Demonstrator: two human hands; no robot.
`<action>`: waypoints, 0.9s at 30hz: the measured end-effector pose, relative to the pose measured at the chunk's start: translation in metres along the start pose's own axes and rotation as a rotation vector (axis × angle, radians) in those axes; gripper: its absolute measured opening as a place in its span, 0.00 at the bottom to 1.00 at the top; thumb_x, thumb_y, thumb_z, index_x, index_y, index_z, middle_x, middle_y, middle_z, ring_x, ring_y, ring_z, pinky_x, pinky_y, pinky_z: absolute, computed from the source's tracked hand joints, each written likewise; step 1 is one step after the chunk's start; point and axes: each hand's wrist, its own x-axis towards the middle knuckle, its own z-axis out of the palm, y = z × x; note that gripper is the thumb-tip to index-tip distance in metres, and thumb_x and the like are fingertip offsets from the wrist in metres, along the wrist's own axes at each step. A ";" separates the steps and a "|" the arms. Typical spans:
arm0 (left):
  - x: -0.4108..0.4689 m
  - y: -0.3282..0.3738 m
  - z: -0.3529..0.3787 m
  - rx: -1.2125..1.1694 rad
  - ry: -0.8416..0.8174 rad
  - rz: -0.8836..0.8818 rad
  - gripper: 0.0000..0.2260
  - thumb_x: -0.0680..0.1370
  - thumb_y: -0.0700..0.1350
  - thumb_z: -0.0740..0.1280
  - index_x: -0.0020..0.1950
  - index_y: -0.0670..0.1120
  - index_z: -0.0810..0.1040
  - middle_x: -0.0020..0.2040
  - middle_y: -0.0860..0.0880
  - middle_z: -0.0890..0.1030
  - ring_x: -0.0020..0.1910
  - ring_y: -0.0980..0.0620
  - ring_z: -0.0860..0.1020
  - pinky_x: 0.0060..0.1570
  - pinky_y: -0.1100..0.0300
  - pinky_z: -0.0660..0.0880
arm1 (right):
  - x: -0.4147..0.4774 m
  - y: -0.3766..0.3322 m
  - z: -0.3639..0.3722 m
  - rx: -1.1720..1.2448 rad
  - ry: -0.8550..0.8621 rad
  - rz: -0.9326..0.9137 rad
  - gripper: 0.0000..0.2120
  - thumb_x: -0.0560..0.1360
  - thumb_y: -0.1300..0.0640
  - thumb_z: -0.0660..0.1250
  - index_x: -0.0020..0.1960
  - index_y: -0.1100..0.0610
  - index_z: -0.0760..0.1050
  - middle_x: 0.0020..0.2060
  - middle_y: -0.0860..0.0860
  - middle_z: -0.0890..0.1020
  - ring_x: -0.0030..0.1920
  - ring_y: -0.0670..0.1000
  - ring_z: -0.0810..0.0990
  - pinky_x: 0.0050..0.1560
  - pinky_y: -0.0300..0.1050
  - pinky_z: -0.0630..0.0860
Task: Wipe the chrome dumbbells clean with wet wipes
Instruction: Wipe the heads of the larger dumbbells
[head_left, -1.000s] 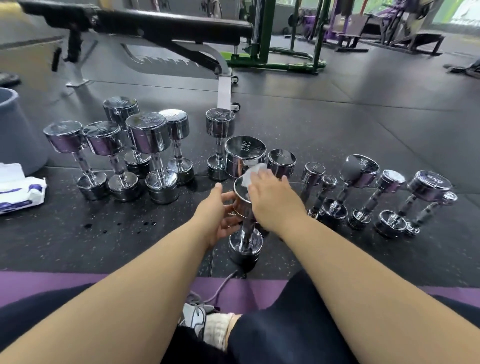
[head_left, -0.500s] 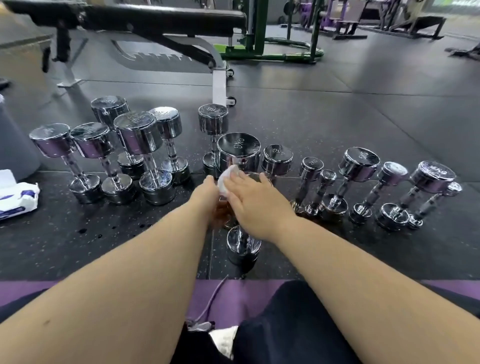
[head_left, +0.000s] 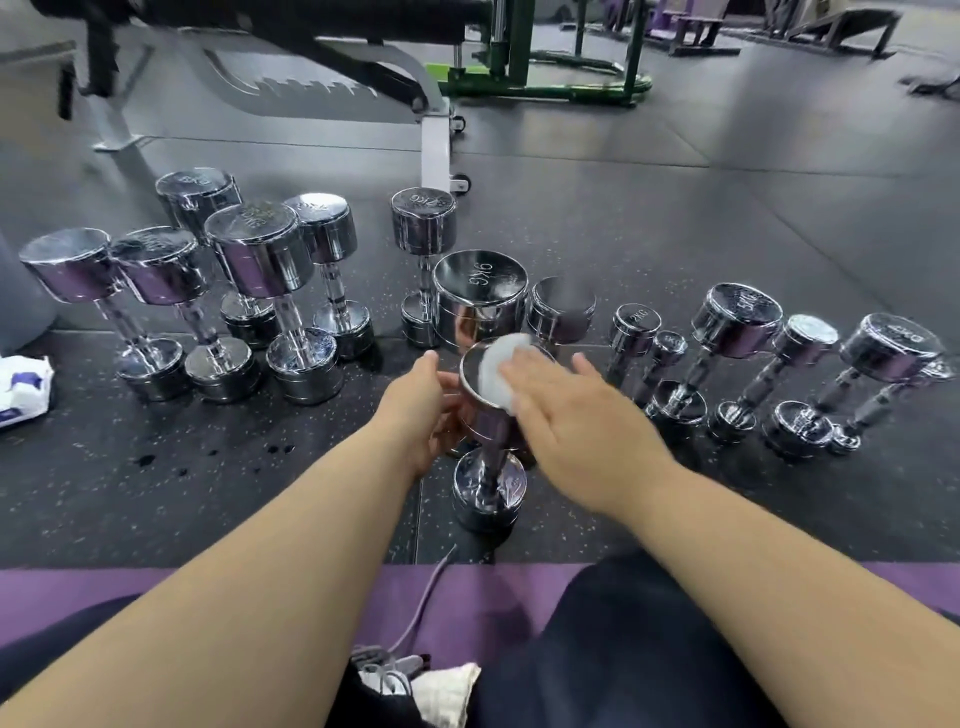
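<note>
Chrome dumbbell (head_left: 488, 483), upright: left hand (head_left: 423, 410) curls round its upper head, and right hand (head_left: 576, 426) presses the wet wipe (head_left: 498, 374) flat-fingered on top. Top-face wiping; sides and handle likely next.

The dumbbell (head_left: 488, 426) is mirror-glossy chrome metal, the wipe (head_left: 497, 375) on its top soft white cloth-like sheet, and the floor (head_left: 675, 218) beneath it matt speckled rubber.
</note>
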 end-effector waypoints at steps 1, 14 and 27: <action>0.000 0.000 0.001 -0.002 0.014 0.002 0.18 0.84 0.53 0.55 0.42 0.45 0.74 0.34 0.47 0.80 0.35 0.50 0.76 0.40 0.57 0.73 | 0.008 0.007 -0.004 0.000 0.000 0.066 0.23 0.85 0.54 0.47 0.79 0.52 0.56 0.79 0.46 0.55 0.78 0.44 0.51 0.75 0.41 0.40; -0.012 -0.002 0.003 0.042 0.022 0.062 0.15 0.83 0.51 0.56 0.43 0.46 0.74 0.36 0.47 0.79 0.32 0.51 0.75 0.35 0.60 0.72 | 0.026 -0.003 0.005 -0.112 -0.012 0.063 0.24 0.84 0.55 0.45 0.80 0.56 0.54 0.79 0.52 0.55 0.79 0.49 0.51 0.77 0.50 0.45; -0.030 0.004 -0.002 0.113 0.065 0.252 0.15 0.82 0.47 0.58 0.41 0.45 0.79 0.29 0.54 0.79 0.34 0.54 0.75 0.44 0.57 0.74 | 0.018 0.007 0.010 0.446 0.184 0.340 0.19 0.84 0.50 0.52 0.72 0.50 0.71 0.67 0.50 0.77 0.65 0.53 0.74 0.60 0.41 0.66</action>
